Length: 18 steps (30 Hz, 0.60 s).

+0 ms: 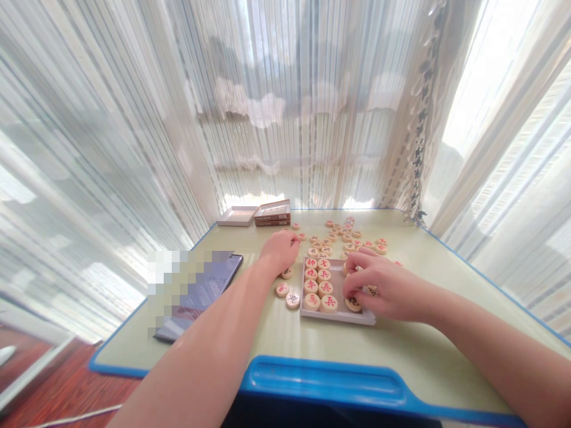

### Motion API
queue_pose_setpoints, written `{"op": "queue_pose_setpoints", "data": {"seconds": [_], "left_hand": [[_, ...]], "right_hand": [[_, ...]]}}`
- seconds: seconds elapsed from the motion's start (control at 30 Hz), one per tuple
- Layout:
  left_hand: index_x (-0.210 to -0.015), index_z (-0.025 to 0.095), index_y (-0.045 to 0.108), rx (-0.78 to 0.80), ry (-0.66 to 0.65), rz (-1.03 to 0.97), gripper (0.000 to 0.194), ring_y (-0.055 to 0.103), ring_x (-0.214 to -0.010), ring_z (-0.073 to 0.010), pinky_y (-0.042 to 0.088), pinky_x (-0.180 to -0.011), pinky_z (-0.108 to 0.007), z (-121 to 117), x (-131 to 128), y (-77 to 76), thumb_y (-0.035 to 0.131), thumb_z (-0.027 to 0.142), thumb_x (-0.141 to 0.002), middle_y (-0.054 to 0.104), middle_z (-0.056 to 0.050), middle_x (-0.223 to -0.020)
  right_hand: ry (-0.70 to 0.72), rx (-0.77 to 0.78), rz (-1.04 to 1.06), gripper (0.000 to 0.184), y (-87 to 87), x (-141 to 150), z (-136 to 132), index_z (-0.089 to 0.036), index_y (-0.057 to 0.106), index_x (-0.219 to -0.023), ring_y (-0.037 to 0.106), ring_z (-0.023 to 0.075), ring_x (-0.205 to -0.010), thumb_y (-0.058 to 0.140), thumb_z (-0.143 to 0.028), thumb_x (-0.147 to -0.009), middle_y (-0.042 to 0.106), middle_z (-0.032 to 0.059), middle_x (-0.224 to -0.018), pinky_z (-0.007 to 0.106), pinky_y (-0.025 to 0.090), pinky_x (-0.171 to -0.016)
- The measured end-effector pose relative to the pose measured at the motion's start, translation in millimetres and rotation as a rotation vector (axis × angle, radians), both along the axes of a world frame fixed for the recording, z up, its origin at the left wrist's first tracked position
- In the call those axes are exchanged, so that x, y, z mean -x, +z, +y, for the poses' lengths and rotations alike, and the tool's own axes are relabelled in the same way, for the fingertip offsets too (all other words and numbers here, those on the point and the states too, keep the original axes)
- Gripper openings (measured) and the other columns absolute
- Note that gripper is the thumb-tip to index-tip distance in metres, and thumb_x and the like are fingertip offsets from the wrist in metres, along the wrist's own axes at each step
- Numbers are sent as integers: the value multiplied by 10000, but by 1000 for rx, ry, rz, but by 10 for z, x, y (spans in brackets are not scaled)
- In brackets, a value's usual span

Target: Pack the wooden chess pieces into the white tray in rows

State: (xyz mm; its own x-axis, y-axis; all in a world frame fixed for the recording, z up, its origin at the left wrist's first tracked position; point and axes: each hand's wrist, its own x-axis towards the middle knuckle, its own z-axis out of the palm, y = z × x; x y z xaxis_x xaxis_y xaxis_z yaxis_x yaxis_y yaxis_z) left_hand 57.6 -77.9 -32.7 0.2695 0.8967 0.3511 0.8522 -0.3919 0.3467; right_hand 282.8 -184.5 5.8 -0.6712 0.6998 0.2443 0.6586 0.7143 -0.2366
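An open shallow box [337, 316] of Chinese chess pieces stands before me. Round red-marked pieces [328, 304] fill two columns on its left side. My right hand [379, 282] reaches over the box's right side, its fingers curled down onto a black-marked chess piece [353, 304] in the near right corner. Other pieces under those fingers are partly hidden. Left of the box, my left hand [282, 248] is closed low over the table, fingers bent near a loose red-marked piece [302, 236]; what they grip is hidden. A white-topped piece [292, 299] lies beside the box.
Loose chess pieces [332, 236] are scattered beyond the box. Two stacked boxes [272, 214] and a flat open lid [237, 216] lie at the far left. A dark phone or tablet [209, 297] rests on the left. The table has a raised blue edge [330, 380]; curtains hang behind.
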Motion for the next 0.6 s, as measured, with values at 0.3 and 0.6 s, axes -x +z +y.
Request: {"op": "queue_pose_setpoints", "data": {"seconds": [0.3,0.6], "left_hand": [[-826,204,664,1,-7,3,248,577,-849,-186,446,-763,-273,-6,-5,8,426,270,-805,648,-42,-929],[-820,197,663,29,8,6,240,575,-859,-177,447,-777,-262,-28,-16,36,435,269,-806,649,-41,-933]], "right_hand": [[20,56,2,95,52,26,-39,-245,673,-713,470,174,-771,580,-252,-730,525,32,-772,349,400,-766],[-18,25,35,118,-6,-7,7,-244,674,-718,485,174,-767,569,-191,-710,539,34,-766,319,416,-704]]}}
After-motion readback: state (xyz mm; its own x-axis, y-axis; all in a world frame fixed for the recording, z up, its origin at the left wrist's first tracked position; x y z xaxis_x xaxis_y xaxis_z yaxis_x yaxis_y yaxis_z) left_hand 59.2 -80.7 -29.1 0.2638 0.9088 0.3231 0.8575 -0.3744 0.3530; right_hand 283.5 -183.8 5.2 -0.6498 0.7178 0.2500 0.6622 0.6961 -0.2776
